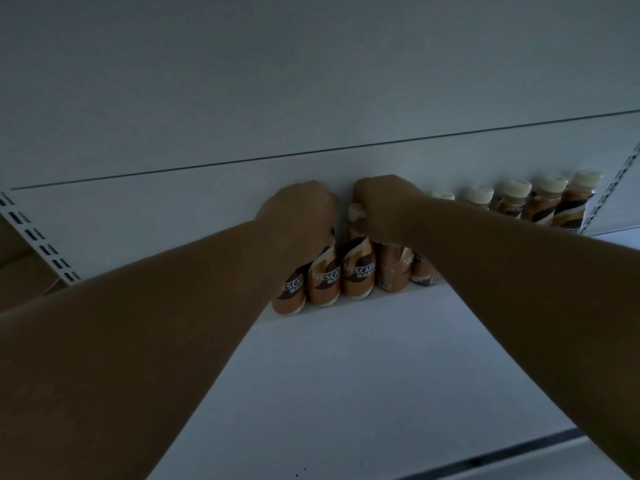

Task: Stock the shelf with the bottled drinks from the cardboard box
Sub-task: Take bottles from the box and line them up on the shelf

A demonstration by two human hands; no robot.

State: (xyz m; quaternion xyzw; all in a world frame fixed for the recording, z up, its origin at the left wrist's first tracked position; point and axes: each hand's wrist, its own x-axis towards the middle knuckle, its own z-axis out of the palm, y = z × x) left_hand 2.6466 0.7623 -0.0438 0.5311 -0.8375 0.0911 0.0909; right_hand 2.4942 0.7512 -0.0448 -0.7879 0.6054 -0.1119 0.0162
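Both my arms reach deep into a white shelf. A row of brown-labelled coffee bottles with cream caps stands along the back panel. My left hand is closed over the tops of the two leftmost bottles. My right hand is closed around the neck and cap of a bottle beside them. More bottles continue the row to the right, behind my right forearm. The cardboard box is not clearly in view.
The white back panel rises behind the bottles. Slotted shelf uprights run at the left and right. The shelf's front edge with a dark strip lies at the bottom right. A brown shape sits at far left.
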